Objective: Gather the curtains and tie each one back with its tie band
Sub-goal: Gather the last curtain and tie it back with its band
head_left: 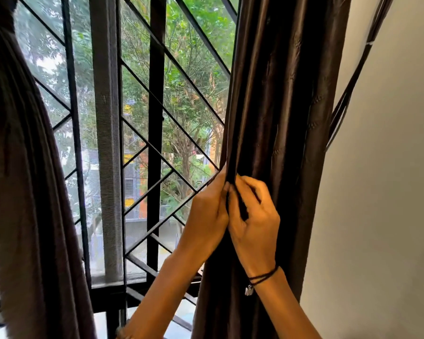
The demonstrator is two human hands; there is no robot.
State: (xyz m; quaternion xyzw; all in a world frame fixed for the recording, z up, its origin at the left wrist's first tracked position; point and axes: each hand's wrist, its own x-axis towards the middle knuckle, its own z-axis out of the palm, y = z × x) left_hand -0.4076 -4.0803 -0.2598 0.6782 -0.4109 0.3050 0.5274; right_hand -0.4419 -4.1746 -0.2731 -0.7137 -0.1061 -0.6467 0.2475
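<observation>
- Nearest me, the right hand (253,223) is raised in front of the right curtain (279,106). Its fingers are curled tight round a narrow dark fold at the curtain's inner edge.
- A black cord bracelet (263,277) with a small pale charm sits on that wrist.
- Just beside it, knuckles touching, the left hand (207,211) pinches the same edge from the window side, with thumb and fingers closed on the cloth.
- The strip held between the two hands is dark and slim — hem or tie band, I cannot tell which.
- The right curtain itself hangs in deep, glossy brown pleats, drawn into a column between the window and the wall (389,192). It covers the right end of the glass.
- On the wall behind it, a bunch of thin dark cords (347,94) slants down toward the curtain's outer edge.
- Over on the far side of the window, the left curtain (17,179) hangs in duller grey-brown folds, well apart from the hands. Nobody is touching it.
- Between the two curtains stands the black window grille (156,94), with upright bars crossed by diagonals, and a grey upright (107,143) beside it.
- Beyond the glass are green trees (189,69) and patches of orange and yellow building, all a little hazy.
</observation>
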